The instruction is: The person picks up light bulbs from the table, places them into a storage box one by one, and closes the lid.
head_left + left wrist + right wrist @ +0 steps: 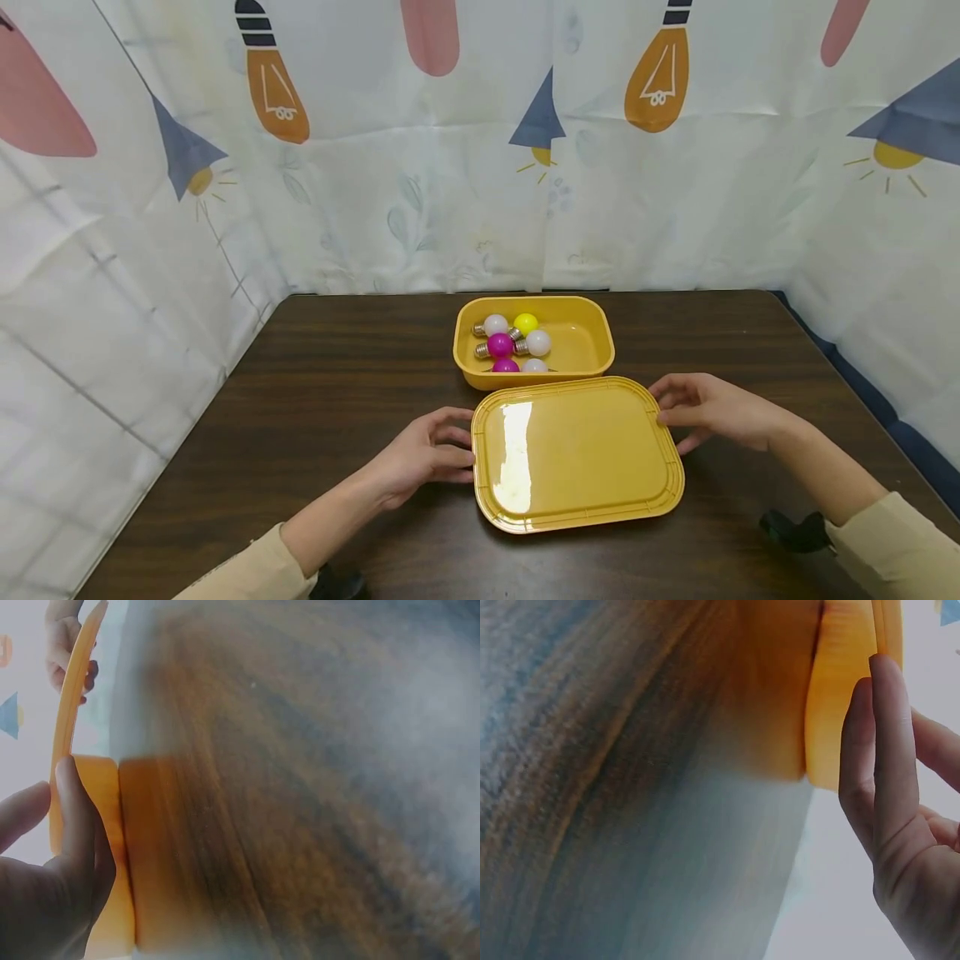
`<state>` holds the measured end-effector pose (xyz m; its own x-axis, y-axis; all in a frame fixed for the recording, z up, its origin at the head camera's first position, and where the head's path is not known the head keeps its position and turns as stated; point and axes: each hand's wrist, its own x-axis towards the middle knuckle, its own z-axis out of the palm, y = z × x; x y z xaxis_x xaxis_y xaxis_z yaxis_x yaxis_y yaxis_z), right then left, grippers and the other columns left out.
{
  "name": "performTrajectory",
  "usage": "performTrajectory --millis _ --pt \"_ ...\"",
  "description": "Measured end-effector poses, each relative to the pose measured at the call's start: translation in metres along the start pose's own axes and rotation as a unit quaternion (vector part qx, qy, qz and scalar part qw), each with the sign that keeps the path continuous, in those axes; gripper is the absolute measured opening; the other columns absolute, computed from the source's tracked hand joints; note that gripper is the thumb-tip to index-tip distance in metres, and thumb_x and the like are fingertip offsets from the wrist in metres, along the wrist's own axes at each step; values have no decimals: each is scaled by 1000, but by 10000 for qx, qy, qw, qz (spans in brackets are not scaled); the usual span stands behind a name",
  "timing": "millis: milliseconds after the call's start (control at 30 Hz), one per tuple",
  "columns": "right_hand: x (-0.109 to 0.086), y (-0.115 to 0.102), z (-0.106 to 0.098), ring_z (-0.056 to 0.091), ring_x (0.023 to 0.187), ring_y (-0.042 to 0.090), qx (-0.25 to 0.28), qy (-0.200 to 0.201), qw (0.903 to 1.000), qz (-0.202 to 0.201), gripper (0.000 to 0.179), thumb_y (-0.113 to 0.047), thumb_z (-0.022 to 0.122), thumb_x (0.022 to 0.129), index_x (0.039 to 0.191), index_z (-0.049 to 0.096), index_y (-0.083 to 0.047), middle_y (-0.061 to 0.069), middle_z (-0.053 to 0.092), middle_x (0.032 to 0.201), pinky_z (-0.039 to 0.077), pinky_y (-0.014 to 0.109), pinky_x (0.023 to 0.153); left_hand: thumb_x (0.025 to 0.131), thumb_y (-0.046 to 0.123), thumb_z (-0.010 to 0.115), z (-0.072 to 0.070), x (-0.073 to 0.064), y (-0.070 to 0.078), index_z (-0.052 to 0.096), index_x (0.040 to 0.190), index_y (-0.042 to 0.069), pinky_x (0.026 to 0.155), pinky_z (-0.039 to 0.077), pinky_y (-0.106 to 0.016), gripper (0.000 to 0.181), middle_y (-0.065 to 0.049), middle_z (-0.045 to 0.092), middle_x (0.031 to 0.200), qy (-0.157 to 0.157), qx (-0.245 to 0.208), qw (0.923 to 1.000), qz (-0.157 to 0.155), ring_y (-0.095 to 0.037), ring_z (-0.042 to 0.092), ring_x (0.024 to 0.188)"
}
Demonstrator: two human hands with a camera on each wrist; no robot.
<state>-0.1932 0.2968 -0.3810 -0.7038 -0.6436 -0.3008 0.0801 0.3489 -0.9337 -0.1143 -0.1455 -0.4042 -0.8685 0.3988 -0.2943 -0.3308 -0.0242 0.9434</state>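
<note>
A yellow lid (592,454), flat with a ribbed rim, is held in the air over the dark table by both hands. My left hand (420,454) pinches its left edge; in the left wrist view the thumb (24,814) lies on one side and fingers on the other. The right hand (712,410) grips the upper right edge, thumb on top and fingers beneath. Just behind the lid stands a yellow box (592,358) without a cover. Inside its left half lie several light bulbs: magenta (500,345), white (538,342) and yellow (526,323). The lid hides part of the box's front.
The brown wood-grain table (337,367) spreads out around the box. A white printed curtain (465,208) hangs behind it and along both sides. Dark straps show at both wrists, near the cream sleeves (247,567).
</note>
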Motion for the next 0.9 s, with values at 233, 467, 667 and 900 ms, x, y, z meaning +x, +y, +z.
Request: performTrajectory --millis 233,467,667,900 --pt "-3 -6 -4 66 106 34 73 -1 9999 -143 47 -9 60 105 141 41 14 25 60 120 60 52 81 96 -1 70 -2 2 1 41 147 -10 90 58 -44 60 -23 59 126 43 -82 9999 53 -27 70 99" --pt "-3 -8 -7 66 109 32 181 -55 9993 -320 47 -9 57 107 143 39 15 24 60 124 60 52 84 98 1 68 -5 3 3 45 144 -14 92 58 -43 54 -24 60 129 106 -30 9994 313 -26 69 104" --pt "0 -10 -8 67 108 32 336 48 9987 -386 46 -9 56 107 142 39 16 22 62 125 59 52 85 96 6 73 -8 4 9 48 145 -9 94 56 -43 57 -22 62 131 198 166 9989 397 -27 69 108" --pt "6 -10 -7 68 108 32 414 179 9983 -361 45 -9 57 107 140 42 16 21 63 123 59 51 86 95 5 74 -11 7 13 48 146 -5 92 57 -43 59 -21 59 134 280 170 9985 438 -29 70 106"
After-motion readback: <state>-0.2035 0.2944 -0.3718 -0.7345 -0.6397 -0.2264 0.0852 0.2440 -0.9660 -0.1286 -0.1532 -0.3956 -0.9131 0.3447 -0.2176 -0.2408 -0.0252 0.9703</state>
